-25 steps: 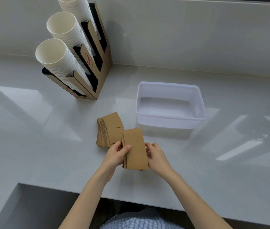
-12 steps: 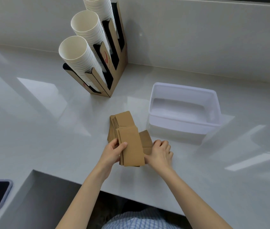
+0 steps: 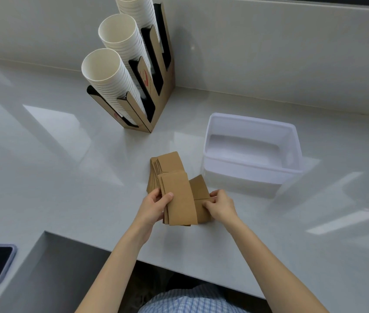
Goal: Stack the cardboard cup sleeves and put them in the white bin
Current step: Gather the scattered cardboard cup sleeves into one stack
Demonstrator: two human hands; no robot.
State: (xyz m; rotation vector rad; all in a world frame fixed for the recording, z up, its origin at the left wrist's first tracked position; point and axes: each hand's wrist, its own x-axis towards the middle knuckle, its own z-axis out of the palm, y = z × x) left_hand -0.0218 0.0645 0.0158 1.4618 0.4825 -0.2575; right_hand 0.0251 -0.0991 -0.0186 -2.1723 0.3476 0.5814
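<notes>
Now left hand (image 3: 154, 205) grips sleeve stack (image 3: 179, 199); right hand (image 3: 220, 206) pinches single sleeve (image 3: 199, 188).

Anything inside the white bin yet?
No sleeves show in the white bin; its visible floor is bare. The near wall hides the floor's front strip. Both hands hold sleeves outside it.

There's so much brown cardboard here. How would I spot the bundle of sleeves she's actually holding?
Start at the white bin on the counter and look to its left, toward the near edge. The held stack of sleeves is gripped by the left hand; unlike the fanned pile behind it, its edges are squared up.
</notes>
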